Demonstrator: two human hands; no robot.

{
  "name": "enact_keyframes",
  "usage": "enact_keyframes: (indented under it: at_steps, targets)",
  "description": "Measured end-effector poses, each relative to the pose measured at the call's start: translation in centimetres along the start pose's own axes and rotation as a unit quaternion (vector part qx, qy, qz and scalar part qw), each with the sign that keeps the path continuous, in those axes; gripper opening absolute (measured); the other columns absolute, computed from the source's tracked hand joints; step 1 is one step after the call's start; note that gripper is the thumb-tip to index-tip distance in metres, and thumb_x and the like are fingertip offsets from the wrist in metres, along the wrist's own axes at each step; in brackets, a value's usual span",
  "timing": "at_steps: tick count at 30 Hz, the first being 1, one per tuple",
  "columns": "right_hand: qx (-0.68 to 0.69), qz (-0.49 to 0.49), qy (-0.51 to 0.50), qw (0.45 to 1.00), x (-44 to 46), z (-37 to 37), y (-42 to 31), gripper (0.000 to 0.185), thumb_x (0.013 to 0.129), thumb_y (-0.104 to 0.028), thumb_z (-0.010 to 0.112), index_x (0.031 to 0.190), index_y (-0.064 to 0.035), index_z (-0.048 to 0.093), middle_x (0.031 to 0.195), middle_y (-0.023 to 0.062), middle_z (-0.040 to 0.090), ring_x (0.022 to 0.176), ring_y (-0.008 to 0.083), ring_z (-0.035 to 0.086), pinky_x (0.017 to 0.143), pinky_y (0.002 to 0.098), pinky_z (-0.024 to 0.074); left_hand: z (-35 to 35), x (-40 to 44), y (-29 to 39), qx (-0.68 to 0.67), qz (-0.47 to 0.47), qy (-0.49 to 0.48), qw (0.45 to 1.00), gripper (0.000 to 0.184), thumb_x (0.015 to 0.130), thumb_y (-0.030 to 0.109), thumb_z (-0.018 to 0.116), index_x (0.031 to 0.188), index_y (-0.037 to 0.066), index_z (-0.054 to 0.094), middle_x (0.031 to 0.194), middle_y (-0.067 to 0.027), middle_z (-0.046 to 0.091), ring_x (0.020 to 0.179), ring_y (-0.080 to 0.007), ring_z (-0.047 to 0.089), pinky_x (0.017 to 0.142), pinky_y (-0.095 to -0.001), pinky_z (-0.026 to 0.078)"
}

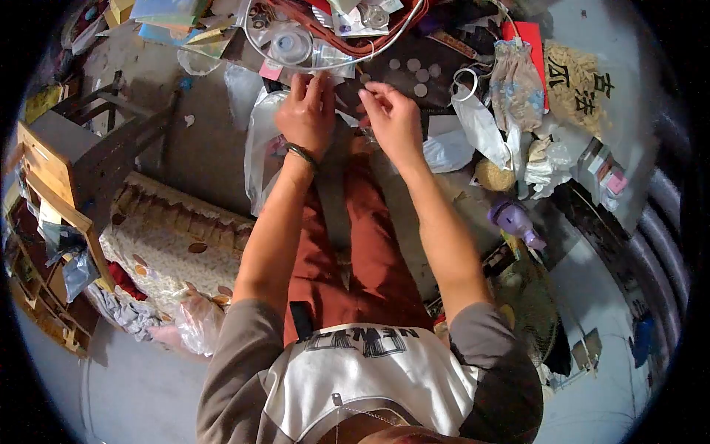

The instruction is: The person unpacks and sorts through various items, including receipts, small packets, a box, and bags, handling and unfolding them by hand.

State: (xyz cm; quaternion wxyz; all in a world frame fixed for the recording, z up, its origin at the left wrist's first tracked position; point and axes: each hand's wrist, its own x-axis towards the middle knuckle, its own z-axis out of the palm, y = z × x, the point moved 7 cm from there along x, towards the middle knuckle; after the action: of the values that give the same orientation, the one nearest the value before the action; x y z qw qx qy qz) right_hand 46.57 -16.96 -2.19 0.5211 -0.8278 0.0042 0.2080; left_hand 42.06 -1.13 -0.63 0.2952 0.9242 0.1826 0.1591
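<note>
1. Showing its back to the camera, the left hand [307, 115] has its fingers bent and only narrowly spread near the edge of the table [405, 80]; whether it grips anything cannot be told.
2. A translucent plastic bag [262, 144] hangs just beside it, and a dark bracelet [302, 153] circles the wrist.
3. The right hand [392, 122] has thumb and forefinger close together — a narrow gap, though I cannot tell if something small is pinched there.
4. Coin-like discs [422, 75] lie near its fingers on the dark tabletop, several in a loose cluster.
5. What looks like "NEW" shows on the shirt [384, 377]; well to the right, a pale package [573, 81] bears large dark characters, 古法 among them.
6. Around the table, left to right: a wooden frame [48, 166], a patterned cloth [174, 229] over low furniture, pale floor [148, 392] — then a white face mask [447, 152], a purple bottle [512, 220] and a caged fan [529, 300].
</note>
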Motion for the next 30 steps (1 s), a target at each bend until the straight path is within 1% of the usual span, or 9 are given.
enact_keyframes:
  at_steps: [3, 10, 13, 14, 17, 20, 24, 25, 30]
  targets:
    - [0.113, 0.131, 0.006, 0.985, 1.7, 1.8, -0.1, 0.028, 0.087, -0.024, 0.067, 0.091, 0.0031, 0.062, 0.064, 0.0076, 0.065, 0.044, 0.0138, 0.059, 0.043, 0.0277, 0.0453, 0.5, -0.7, -0.4, -0.044, -0.027, -0.005, 0.999, 0.016, 0.083, 0.013, 0.063, 0.100, 0.014, 0.063, 0.088, -0.0059, 0.057, 0.065, -0.0277, 0.061, 0.054, -0.0389, 0.047]
    - [0.103, 0.093, 0.046, 0.989, 3.6, 2.6, 1.2, 0.019, 0.083, -0.018, 0.069, 0.085, 0.0004, 0.063, 0.066, 0.0083, 0.066, 0.048, 0.0165, 0.061, 0.047, 0.0319, 0.0481, 0.7, -1.5, -0.2, -0.088, -0.060, -0.040, 0.994, 0.023, 0.083, 0.009, 0.062, 0.106, 0.013, 0.062, 0.090, -0.0064, 0.057, 0.061, -0.0235, 0.059, 0.053, -0.0359, 0.047]
    - [-0.084, 0.026, 0.121, 0.989, 2.9, -1.0, -0.9, 0.014, 0.078, -0.015, 0.070, 0.087, -0.0051, 0.064, 0.074, 0.0101, 0.069, 0.070, 0.0269, 0.067, 0.063, 0.0361, 0.0504, -0.1, -1.7, 0.1, -0.129, -0.089, -0.031, 0.987, 0.024, 0.083, 0.006, 0.062, 0.106, 0.012, 0.062, 0.090, -0.0061, 0.057, 0.057, -0.0199, 0.057, 0.052, -0.0331, 0.046]
    - [-0.155, -0.105, 0.145, 0.972, 2.2, -2.1, -2.6, 0.012, 0.084, -0.010, 0.068, 0.086, 0.0008, 0.062, 0.070, 0.0061, 0.065, 0.056, 0.0134, 0.062, 0.051, 0.0274, 0.0474, -0.3, -1.9, 0.2, -0.145, -0.099, -0.024, 0.984, 0.024, 0.082, 0.005, 0.062, 0.106, 0.011, 0.062, 0.091, -0.0059, 0.057, 0.056, -0.0188, 0.056, 0.052, -0.0321, 0.045]
    - [-0.125, -0.161, 0.123, 0.971, 1.0, -4.5, -3.0, 0.008, 0.085, -0.004, 0.063, 0.090, -0.0001, 0.059, 0.080, 0.0082, 0.067, 0.066, 0.0143, 0.065, 0.061, 0.0282, 0.0506, -1.0, -2.3, 0.5, -0.203, -0.107, -0.001, 0.973, 0.025, 0.082, 0.003, 0.062, 0.107, 0.010, 0.061, 0.088, -0.0047, 0.056, 0.055, -0.0154, 0.053, 0.051, -0.0294, 0.043]
    - [-0.112, -0.179, 0.114, 0.971, -0.3, -6.1, -3.3, 0.011, 0.080, -0.004, 0.066, 0.086, -0.0053, 0.057, 0.082, 0.0063, 0.064, 0.065, 0.0237, 0.061, 0.059, 0.0337, 0.0469, -0.9, -2.9, 1.6, -0.222, -0.084, -0.035, 0.971, 0.026, 0.081, 0.003, 0.062, 0.107, 0.009, 0.061, 0.081, -0.0054, 0.056, 0.057, -0.0134, 0.054, 0.051, -0.0277, 0.043]
    - [-0.179, -0.307, 0.116, 0.928, -2.9, -7.2, -5.3, 0.011, 0.081, 0.000, 0.064, 0.088, -0.0029, 0.057, 0.101, 0.0103, 0.067, 0.089, 0.0267, 0.067, 0.074, 0.0335, 0.0525, 2.0, -5.6, 3.0, -0.524, -0.309, -0.171, 0.775, 0.022, 0.094, 0.012, 0.057, 0.115, 0.005, 0.059, 0.090, -0.0039, 0.066, 0.066, -0.0105, 0.058, 0.056, -0.0242, 0.047]
    - [-0.172, -0.301, 0.094, 0.933, -3.5, -7.3, -5.5, 0.012, 0.081, 0.002, 0.063, 0.090, -0.0022, 0.057, 0.108, 0.0123, 0.066, 0.096, 0.0289, 0.066, 0.079, 0.0350, 0.0528, 2.6, -6.0, 3.6, -0.558, -0.323, -0.218, 0.733, 0.031, 0.099, 0.024, 0.050, 0.121, 0.003, 0.056, 0.100, -0.0040, 0.066, 0.078, -0.0109, 0.061, 0.063, -0.0238, 0.048]
    - [-0.198, -0.326, 0.075, 0.921, -5.8, -7.6, -4.9, 0.016, 0.079, 0.003, 0.064, 0.091, -0.0031, 0.057, 0.116, 0.0144, 0.063, 0.098, 0.0326, 0.064, 0.081, 0.0371, 0.0529, 3.3, -6.8, 5.5, -0.638, -0.393, -0.258, 0.610, 0.044, 0.099, 0.038, 0.045, 0.124, 0.004, 0.055, 0.105, -0.0023, 0.064, 0.096, -0.0091, 0.060, 0.075, -0.0196, 0.042]
